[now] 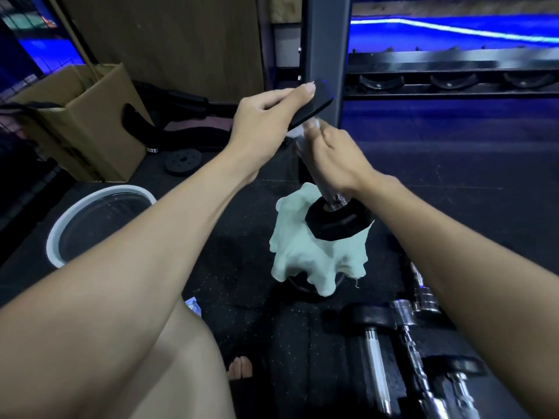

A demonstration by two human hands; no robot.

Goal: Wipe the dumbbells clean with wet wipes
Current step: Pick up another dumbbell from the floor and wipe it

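Note:
A dumbbell (337,223) stands tilted on end in the middle of the view. Its lower black head rests on a pale green cloth (305,252) draped over something dark on the floor. My left hand (266,116) grips the upper black head (314,105) from the left. My right hand (335,158) is wrapped round the chrome handle just below that head, and a bit of white wipe (295,132) shows between the two hands.
A white basin (99,220) sits on the black rubber floor at the left, with a cardboard box (81,122) behind it. More dumbbells and chrome bars (402,334) lie at the lower right. A rack post (325,40) rises just behind the hands.

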